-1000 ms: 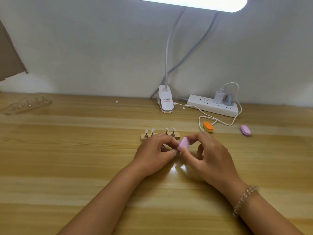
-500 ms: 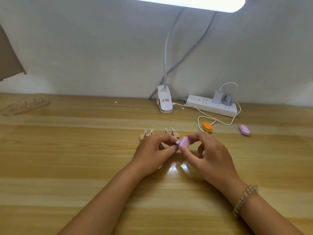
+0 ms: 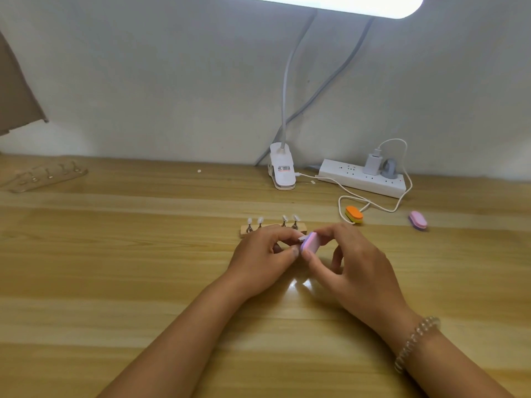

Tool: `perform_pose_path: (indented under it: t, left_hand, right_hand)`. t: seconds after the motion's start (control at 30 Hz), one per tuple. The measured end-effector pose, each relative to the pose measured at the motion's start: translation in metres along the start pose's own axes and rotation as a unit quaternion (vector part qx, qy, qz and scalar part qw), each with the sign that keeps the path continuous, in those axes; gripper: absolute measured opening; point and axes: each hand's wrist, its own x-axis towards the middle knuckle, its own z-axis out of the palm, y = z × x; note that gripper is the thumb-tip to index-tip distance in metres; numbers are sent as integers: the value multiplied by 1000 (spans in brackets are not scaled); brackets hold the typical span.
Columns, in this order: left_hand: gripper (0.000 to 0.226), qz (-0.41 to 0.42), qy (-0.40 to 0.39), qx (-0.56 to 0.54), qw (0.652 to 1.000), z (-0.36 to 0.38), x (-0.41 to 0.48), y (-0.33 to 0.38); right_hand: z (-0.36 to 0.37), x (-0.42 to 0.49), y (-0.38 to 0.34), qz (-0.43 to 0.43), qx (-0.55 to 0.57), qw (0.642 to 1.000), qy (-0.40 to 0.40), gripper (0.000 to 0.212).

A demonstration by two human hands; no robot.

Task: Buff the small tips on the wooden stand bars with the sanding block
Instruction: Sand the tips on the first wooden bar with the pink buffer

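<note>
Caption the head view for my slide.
Right hand holds a pink sanding block against a small tip pinched in the left hand.

1 head camera looks forward and down, close over the table [image 3: 115, 282].

Home desk: wooden tabletop [image 3: 115, 268], clip lamp [image 3: 282, 170], power strip [image 3: 362, 179].

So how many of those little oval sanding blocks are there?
3. One pink oval sanding block is in the right hand; an orange-and-yellow one lies near the white power strip; another pink one lies farther right.
</note>
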Motion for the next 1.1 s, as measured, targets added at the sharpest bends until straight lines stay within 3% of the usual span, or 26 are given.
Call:
perform_pose_path:
  t: [0.2,0.33,0.5,0.63,0.77,0.9,1.03,1.1]
  left_hand:
    - [18,3,-2,34,999,1,1,-2]
    - [22,7,-4,63,998,0,0,-3]
    - [22,12,-7,73,997,1,-1,-1]
    - [27,14,-5,71,997,-1,-1,-1]
    - [26,18,-5,73,997,0,-1,1]
    - [31,15,-10,70,997,-2,-2,1]
    - [22,16,-2,77,997,0,-1,1]
    - [23,19,-3,75,997,0,-1,2]
  right_hand:
    - [-3,4,4,43,9,998,50,24]
    - [-1,-2,-8,-30,-23,999,13,20]
    - [-4,4,1,31,1,999,33,21]
    - [-3,0,-6,-13,2,1000,-24,23]
    - [-4,5,0,30,2,999,14,19]
    - [-3,-1,-9,-33,-7,999,-20,21]
    - [-5,5,0,32,10,999,6,21]
    - [-5,3,-1,16,3,1000,1,22]
